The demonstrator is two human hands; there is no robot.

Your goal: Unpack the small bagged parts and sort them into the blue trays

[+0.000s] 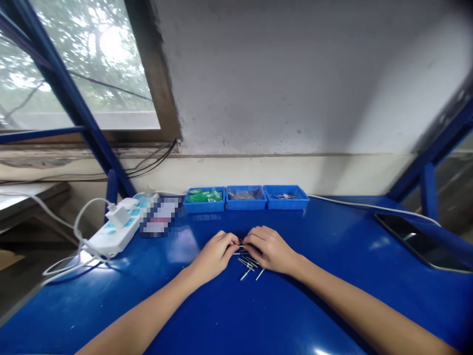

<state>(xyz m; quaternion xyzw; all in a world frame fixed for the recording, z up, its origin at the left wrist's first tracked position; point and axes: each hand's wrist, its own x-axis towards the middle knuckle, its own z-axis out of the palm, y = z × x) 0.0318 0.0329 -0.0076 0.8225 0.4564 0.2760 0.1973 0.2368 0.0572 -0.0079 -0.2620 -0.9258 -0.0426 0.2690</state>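
Observation:
Several thin silver blind rivets (248,265) lie in a loose pile on the blue table, just in front of and under my hands. My left hand (220,249) is closed, thumb and forefinger pinched at the left end of a slim metal rivet (241,245). From the other side my right hand (269,248) curls over the pile, its fingertips closed at the same small piece. The two hands' fingertips nearly meet there. My right fingers hide part of the pile.
Along the table's back edge stand three blue bins: one with green packets (203,197), one with a clear bag (246,195), one with metal pieces (285,196). A white power strip (118,229) and a blurred-out object (160,217) are left; a black phone (424,241) lies right.

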